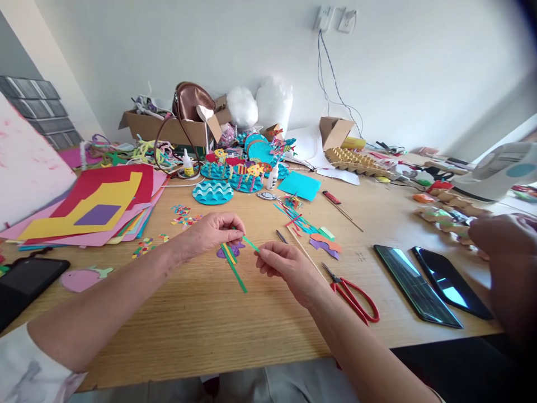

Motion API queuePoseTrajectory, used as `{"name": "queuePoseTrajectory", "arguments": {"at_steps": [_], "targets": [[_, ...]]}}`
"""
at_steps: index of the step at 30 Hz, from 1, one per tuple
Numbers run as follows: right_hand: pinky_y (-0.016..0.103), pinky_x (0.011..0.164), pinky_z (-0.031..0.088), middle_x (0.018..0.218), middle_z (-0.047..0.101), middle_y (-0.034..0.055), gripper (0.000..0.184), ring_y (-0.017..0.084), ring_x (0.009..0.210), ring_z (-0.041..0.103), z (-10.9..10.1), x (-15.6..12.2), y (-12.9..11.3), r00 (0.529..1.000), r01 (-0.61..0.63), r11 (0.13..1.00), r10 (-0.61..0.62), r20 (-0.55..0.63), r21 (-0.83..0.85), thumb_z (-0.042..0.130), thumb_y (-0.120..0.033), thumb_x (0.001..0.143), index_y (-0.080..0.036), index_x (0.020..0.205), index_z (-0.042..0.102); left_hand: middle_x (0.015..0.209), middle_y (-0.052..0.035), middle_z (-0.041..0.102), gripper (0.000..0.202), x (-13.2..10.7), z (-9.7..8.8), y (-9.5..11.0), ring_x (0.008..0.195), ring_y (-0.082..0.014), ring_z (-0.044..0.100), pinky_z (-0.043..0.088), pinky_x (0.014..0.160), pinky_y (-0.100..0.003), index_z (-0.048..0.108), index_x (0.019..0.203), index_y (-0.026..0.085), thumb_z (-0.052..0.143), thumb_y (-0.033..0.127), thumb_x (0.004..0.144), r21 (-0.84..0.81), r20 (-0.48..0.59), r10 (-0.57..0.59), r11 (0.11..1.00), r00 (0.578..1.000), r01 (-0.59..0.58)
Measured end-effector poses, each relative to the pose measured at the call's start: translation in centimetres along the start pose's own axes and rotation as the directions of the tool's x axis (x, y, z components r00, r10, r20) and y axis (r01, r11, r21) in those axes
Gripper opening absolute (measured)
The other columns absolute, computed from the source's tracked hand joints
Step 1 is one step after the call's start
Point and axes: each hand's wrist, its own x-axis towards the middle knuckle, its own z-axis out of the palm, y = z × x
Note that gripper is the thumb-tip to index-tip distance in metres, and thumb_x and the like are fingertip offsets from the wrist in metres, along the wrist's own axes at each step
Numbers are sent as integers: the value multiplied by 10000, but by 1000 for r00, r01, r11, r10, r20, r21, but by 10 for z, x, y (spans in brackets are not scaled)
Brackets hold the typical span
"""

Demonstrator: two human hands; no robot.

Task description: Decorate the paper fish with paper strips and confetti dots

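My left hand [212,232] is closed in a pinch on one end of a thin green paper strip [250,243]. My right hand [285,267] pinches the strip's other end, so it spans the gap between both hands. Below the left hand, more strips hang down: a long green one [235,271] and a short yellow one [229,253]. A purple paper shape [230,250] lies on the wooden table [210,313] under them. Red-handled scissors [352,296] lie just right of my right hand, and a thin wooden stick [306,252] runs behind it.
Stacked coloured paper [96,207] lies at the left, a black phone [23,282] at the near left. Teal wavy paper crafts [235,176], glue bottles and cardboard boxes [176,129] fill the back. Two dark phones [428,282] lie at the right beside another person's hand [503,240].
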Motion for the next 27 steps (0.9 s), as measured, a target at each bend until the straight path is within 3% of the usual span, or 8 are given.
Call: {"name": "queuePoseTrajectory", "arguments": {"at_steps": [4,7,10,17,22,24,27], "targets": [[206,490,318,497,511,-41,236,56,466,410,8,4,0,1000,-2,999,3,-26,36,652,-364,635,-164,555,555,618,10,576,136,-1,2,0,583,-112,559,429,507,-201,556,696,149,588,279,673,-9,6,-15,1000,1000,15],[201,468,322,488,535,-36,228,53,443,425,10,5,3,999,-34,999,36,-37,33,656,-355,620,-167,542,554,607,25,568,153,-1,5,-4,538,-101,552,411,465,-187,547,745,157,595,280,670,-34,-61,-38,999,997,36],[192,440,318,487,565,-28,242,50,415,434,9,6,7,998,-57,998,57,-36,16,639,-372,629,-169,545,538,589,23,575,170,1,6,-9,486,-97,535,399,432,-191,542,774,158,591,288,676,-64,-52,-108,992,993,105],[182,401,297,477,575,-37,236,53,379,451,11,5,10,994,-97,995,96,-51,-11,607,-376,640,-183,570,490,542,27,568,142,5,1,-11,473,-89,515,408,450,-187,550,640,152,596,286,656,51,-15,-156,986,988,156],[200,417,317,474,547,-40,196,68,393,454,8,2,15,995,-101,993,100,-20,-56,572,-339,653,-192,556,485,528,31,569,138,9,2,-15,446,-92,509,388,422,-183,548,631,162,581,293,659,147,-6,-116,982,993,115],[210,435,328,464,519,-45,178,70,402,434,4,0,17,997,-76,992,73,-32,-105,548,-300,663,-197,538,475,539,25,582,147,12,5,-18,446,-100,515,382,405,-183,545,641,166,571,310,662,153,2,-141,978,990,139],[215,454,313,463,497,-41,164,77,428,418,-3,-5,17,996,-21,947,-7,-87,-321,506,-246,682,-196,529,477,528,21,577,154,21,13,-21,435,-104,513,368,386,-177,547,646,165,570,318,653,174,-6,-155,973,988,154]]}}
